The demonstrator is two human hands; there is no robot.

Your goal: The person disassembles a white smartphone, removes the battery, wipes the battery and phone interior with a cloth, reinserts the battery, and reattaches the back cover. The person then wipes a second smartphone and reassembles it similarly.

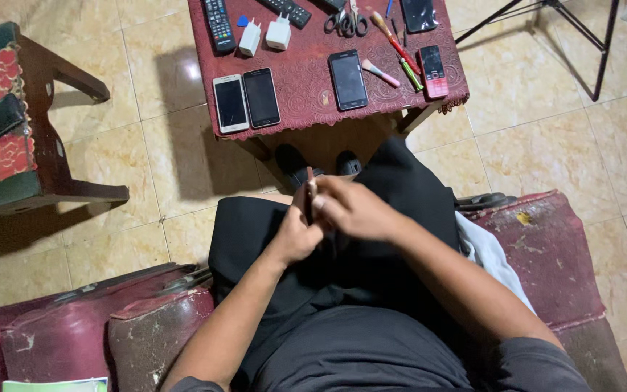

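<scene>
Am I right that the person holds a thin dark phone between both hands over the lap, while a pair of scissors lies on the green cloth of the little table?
Not quite. The head view shows the cloth is dark red, not green. The rest holds: the scissors lie on it, and the left hand and right hand hold the thin dark phone over the lap.

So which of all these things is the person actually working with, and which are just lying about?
In hand:
- left hand
- right hand
- thin dark device, held edge-on between both hands

Lying about on the small table:
- white phone
- three black phones
- red keypad phone
- scissors
- two white chargers
- remote control
- brushes
</scene>
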